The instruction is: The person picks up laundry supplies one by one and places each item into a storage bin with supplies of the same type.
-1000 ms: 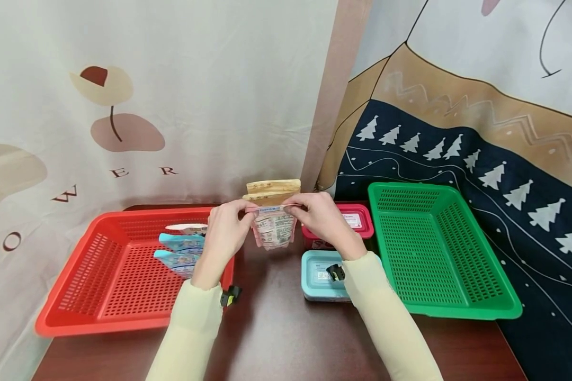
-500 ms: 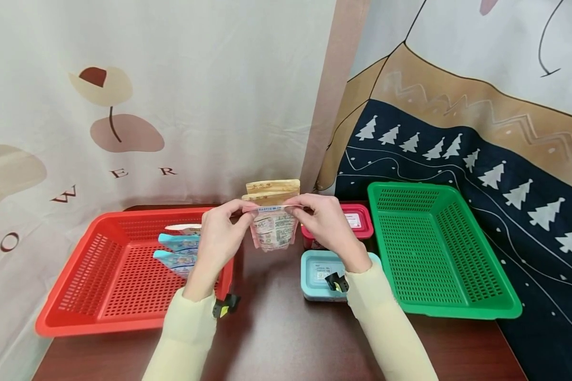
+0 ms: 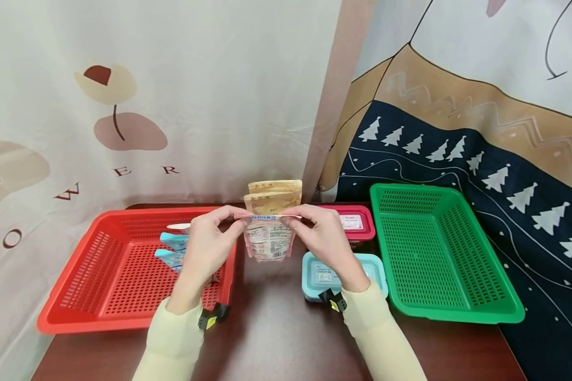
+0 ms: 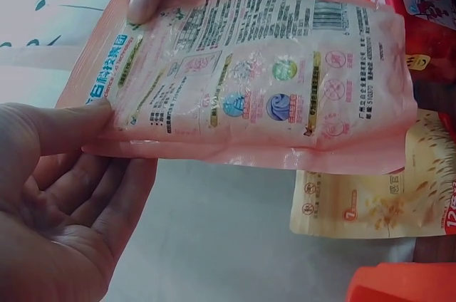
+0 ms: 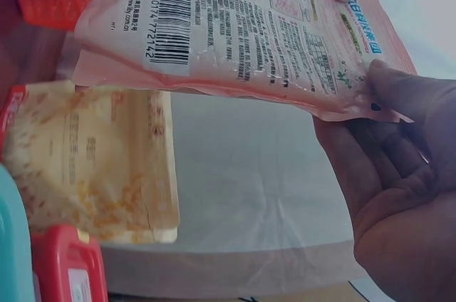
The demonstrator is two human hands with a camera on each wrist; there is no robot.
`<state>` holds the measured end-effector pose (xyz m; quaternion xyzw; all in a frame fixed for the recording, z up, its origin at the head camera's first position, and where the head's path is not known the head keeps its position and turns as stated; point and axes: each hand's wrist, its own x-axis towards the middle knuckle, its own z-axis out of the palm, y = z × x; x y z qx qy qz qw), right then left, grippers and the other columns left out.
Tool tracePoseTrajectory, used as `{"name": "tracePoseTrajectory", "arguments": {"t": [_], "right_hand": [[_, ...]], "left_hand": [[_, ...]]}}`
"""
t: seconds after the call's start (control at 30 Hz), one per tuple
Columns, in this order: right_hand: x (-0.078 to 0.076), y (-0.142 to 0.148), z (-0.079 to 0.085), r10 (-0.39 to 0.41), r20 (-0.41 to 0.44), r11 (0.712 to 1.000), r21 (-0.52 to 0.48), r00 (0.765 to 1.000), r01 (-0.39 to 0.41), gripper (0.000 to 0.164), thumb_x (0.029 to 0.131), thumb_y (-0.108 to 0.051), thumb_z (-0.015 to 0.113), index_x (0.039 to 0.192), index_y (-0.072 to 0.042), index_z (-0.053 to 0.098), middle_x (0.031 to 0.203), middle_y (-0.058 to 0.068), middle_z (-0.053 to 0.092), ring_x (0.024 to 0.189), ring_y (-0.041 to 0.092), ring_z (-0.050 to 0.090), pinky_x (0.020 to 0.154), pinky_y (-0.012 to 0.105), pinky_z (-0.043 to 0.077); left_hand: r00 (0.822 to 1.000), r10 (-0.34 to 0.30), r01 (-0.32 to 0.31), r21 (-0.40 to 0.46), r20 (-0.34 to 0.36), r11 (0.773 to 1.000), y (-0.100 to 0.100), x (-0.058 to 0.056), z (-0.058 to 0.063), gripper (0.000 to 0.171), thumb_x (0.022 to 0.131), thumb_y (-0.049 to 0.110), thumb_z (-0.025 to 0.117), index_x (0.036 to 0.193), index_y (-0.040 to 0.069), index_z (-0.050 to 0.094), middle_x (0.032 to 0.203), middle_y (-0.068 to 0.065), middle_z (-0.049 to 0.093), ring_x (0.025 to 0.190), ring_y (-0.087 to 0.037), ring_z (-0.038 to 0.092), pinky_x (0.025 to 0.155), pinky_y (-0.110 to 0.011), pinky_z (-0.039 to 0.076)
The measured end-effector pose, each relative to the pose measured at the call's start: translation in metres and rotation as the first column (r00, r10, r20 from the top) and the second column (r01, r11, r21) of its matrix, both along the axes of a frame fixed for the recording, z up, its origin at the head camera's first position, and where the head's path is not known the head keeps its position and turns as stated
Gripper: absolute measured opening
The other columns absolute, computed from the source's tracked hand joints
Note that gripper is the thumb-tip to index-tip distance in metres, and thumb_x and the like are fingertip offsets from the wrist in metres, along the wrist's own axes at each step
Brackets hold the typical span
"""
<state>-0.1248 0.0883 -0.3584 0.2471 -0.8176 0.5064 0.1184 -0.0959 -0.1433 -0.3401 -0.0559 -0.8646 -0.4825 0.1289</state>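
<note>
A pink pouch (image 3: 269,241) with printed text and a barcode hangs upright between both hands, its back toward me. My left hand (image 3: 212,241) pinches its top left corner between thumb and fingers. The top right corner is pinched the same way by my right hand (image 3: 321,233). In the left wrist view the pouch (image 4: 256,81) spans from one hand to the other, with the thumb of my left hand (image 4: 71,195) on its printed face. Behind it stand two tan pouches (image 3: 274,198), their lower parts hidden by the pink one.
A red basket (image 3: 109,307) at left holds several blue and white pouches (image 3: 172,259), partly behind my left hand. At right stands a green basket (image 3: 457,312). Between it and the pink pouch sit a red-lidded box (image 3: 357,221) and a light blue-lidded box (image 3: 316,275) on the dark table (image 3: 276,328).
Both hands have come slightly nearer and lower with the pink pouch, showing more of the tan pouches behind. The grip on its top corners stays.
</note>
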Motion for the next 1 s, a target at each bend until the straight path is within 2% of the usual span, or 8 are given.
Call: {"name": "tracePoseTrajectory", "arguments": {"t": [0.17,0.37,0.63,0.87,1.0], "right_hand": [[0.01,-0.007,0.0,0.022,0.001,0.999,-0.048,1.0,-0.022,0.016,0.093,-0.012,0.079,0.109,-0.013,0.082,0.104,-0.003,0.077,0.089,0.009,0.068,0.074,0.03,0.06],[0.023,-0.016,0.001,0.057,0.01,0.993,-0.102,0.998,-0.056,0.016,0.093,-0.01,0.078,0.108,-0.014,0.082,0.103,-0.004,0.077,0.088,0.009,0.068,0.073,0.029,0.06],[0.034,-0.032,-0.002,0.101,-0.028,0.981,-0.165,0.994,-0.104,0.012,0.093,-0.009,0.078,0.104,-0.012,0.082,0.098,-0.005,0.077,0.084,0.009,0.067,0.069,0.028,0.058],[0.038,-0.046,-0.008,0.152,-0.089,0.966,-0.199,0.984,-0.167,0.011,0.094,-0.01,0.077,0.104,-0.01,0.081,0.097,-0.002,0.077,0.086,0.009,0.069,0.071,0.026,0.058],[0.043,-0.054,-0.009,0.168,-0.108,0.965,-0.185,0.98,-0.186,0.01,0.095,-0.011,0.076,0.104,-0.01,0.081,0.097,-0.002,0.077,0.087,0.007,0.069,0.072,0.025,0.059]], "left_hand": [[0.999,-0.034,0.034,0.039,-0.002,0.999,-0.01,0.008,0.0,0.01,0.096,0.012,0.074,0.103,0.015,0.08,0.095,-0.001,0.075,0.071,-0.018,0.059,0.058,-0.024,0.044],[0.997,-0.081,0.082,0.141,-0.012,0.987,-0.022,0.017,-0.002,0.008,0.095,0.014,0.077,0.102,0.011,0.079,0.101,-0.003,0.075,0.078,-0.013,0.065,0.064,-0.02,0.05],[0.988,-0.143,0.151,0.215,-0.055,0.965,-0.04,0.023,-0.007,0.008,0.093,0.001,0.075,0.1,0.002,0.077,0.097,0.001,0.076,0.071,-0.013,0.068,0.064,-0.022,0.056],[0.984,-0.138,0.159,0.198,-0.116,0.967,-0.054,0.03,-0.009,0.012,0.089,-0.008,0.075,0.097,0.001,0.077,0.101,-0.002,0.077,0.092,-0.011,0.072,0.073,-0.02,0.057],[0.986,-0.119,0.143,0.212,-0.121,0.967,-0.061,0.036,-0.011,0.016,0.088,-0.012,0.074,0.095,0.001,0.077,0.098,-0.001,0.077,0.09,-0.01,0.071,0.073,-0.019,0.057]]}}
